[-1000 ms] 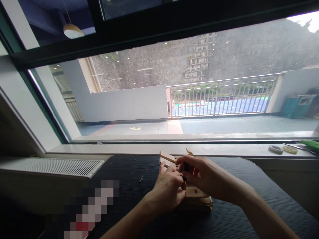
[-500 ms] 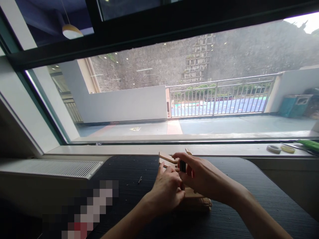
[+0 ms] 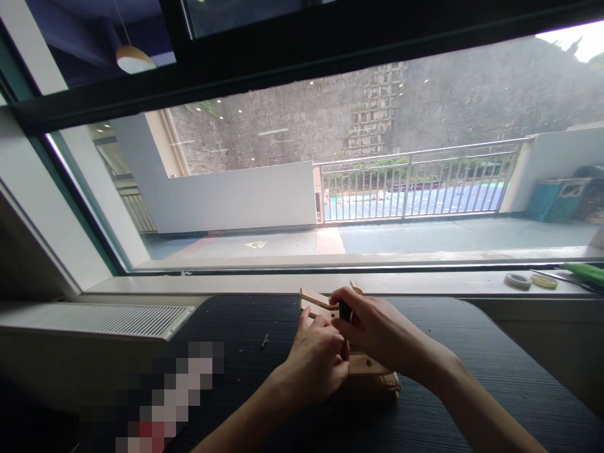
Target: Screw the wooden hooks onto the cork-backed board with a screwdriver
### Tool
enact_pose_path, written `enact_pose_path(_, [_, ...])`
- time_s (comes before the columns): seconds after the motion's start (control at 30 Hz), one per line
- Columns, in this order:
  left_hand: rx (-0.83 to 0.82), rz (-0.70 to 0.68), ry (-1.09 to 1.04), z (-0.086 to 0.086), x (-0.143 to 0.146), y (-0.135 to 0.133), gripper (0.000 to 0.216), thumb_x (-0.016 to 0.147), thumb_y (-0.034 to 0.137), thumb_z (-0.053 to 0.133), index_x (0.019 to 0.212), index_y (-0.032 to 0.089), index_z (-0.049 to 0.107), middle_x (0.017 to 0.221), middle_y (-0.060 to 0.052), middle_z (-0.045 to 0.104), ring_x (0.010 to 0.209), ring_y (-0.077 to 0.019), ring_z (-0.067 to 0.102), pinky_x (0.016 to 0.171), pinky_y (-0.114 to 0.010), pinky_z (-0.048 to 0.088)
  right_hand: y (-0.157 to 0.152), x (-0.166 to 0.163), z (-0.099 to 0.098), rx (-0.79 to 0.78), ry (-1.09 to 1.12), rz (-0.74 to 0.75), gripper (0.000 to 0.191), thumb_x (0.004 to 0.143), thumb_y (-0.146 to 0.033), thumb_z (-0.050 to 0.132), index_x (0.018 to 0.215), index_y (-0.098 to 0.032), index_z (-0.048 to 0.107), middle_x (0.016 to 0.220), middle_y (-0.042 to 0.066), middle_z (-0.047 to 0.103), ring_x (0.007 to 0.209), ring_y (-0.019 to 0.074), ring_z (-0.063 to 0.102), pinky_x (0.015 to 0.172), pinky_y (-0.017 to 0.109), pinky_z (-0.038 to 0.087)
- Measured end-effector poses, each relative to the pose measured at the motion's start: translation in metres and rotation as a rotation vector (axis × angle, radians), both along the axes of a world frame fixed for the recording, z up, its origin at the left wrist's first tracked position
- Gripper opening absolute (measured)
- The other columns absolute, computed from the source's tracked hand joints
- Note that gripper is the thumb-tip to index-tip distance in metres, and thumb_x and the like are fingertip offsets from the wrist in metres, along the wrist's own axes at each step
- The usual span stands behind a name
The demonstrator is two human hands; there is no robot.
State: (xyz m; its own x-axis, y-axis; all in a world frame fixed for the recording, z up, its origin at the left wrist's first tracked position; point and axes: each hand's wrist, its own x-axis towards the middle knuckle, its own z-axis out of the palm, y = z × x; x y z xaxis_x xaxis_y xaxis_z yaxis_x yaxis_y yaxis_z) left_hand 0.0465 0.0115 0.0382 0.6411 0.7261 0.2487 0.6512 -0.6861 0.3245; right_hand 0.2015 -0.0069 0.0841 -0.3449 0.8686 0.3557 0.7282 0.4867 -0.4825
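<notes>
A small wooden model made of light flat pieces stands on the black table, with thin arms sticking up at its far end. My left hand is curled against the model's near left side and steadies it. My right hand is closed round a short black-handled tool, a small screwdriver by its look, held upright with its tip down on the model. The point where the tip meets the wood is hidden by my fingers.
A loose screw lies on the table left of my hands. Two tape rolls and a green object sit on the window sill at right. A white vent grille runs along the left. A blurred patch covers the near left.
My right hand has shifted slightly on the black tool, turning a little about it. The left hand and the wooden model stay where they were.
</notes>
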Motion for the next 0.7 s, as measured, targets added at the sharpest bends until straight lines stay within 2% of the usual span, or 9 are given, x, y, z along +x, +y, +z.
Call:
enact_pose_path(0.13, [-0.021, -0.034, -0.038, -0.001, -0.001, 0.000, 0.011, 0.071, 0.019, 0.057, 0.075, 0.023, 0.066, 0.096, -0.002, 0.065, 0.104, -0.0224, 0.051, 0.107, -0.053, 0.012, -0.008, 0.003, 0.008, -0.030, -0.015, 0.039, 0.033, 0.083, -0.024, 0.051, 0.116, -0.025, 0.053, 0.077, 0.000, 0.064, 0.063, 0.0126, 0.053, 0.056, 0.023, 0.036])
enact_pose_path(0.3, [-0.015, -0.034, -0.041, 0.000, -0.002, 0.000, 0.009, 0.072, 0.022, 0.057, 0.069, 0.021, 0.065, 0.101, -0.003, 0.064, 0.107, -0.0233, 0.049, 0.106, -0.053, 0.014, -0.008, 0.003, 0.010, -0.014, 0.021, 0.102, 0.025, 0.083, -0.017, 0.048, 0.104, -0.023, 0.060, 0.082, 0.001, 0.065, 0.066, 0.0115, 0.054, 0.060, 0.023, 0.038])
enact_pose_path(0.43, [0.009, -0.039, 0.000, -0.002, -0.001, 0.001, 0.008, 0.071, 0.019, 0.057, 0.068, 0.021, 0.064, 0.089, -0.002, 0.065, 0.105, -0.0234, 0.050, 0.105, -0.056, 0.014, -0.001, 0.003, 0.002, 0.004, 0.003, 0.023, 0.016, 0.084, -0.024, 0.051, 0.098, -0.023, 0.058, 0.070, -0.002, 0.061, 0.062, 0.0120, 0.052, 0.055, 0.022, 0.035])
enact_pose_path(0.53, [0.020, -0.034, -0.011, -0.004, -0.001, 0.001, 0.008, 0.070, 0.019, 0.057, 0.069, 0.022, 0.064, 0.089, -0.001, 0.065, 0.105, -0.0232, 0.049, 0.105, -0.057, 0.010, 0.002, 0.003, -0.002, 0.028, -0.020, -0.036, 0.013, 0.084, -0.029, 0.051, 0.094, -0.022, 0.057, 0.069, -0.001, 0.060, 0.059, 0.0122, 0.051, 0.052, 0.022, 0.033])
enact_pose_path(0.7, [0.012, -0.024, -0.027, -0.002, -0.001, 0.000, 0.008, 0.070, 0.019, 0.057, 0.068, 0.021, 0.064, 0.089, -0.002, 0.065, 0.099, -0.0216, 0.052, 0.106, -0.055, 0.011, -0.006, 0.003, 0.005, 0.005, -0.034, -0.001, 0.024, 0.083, -0.027, 0.052, 0.106, -0.023, 0.055, 0.072, -0.001, 0.062, 0.061, 0.0128, 0.052, 0.053, 0.022, 0.035])
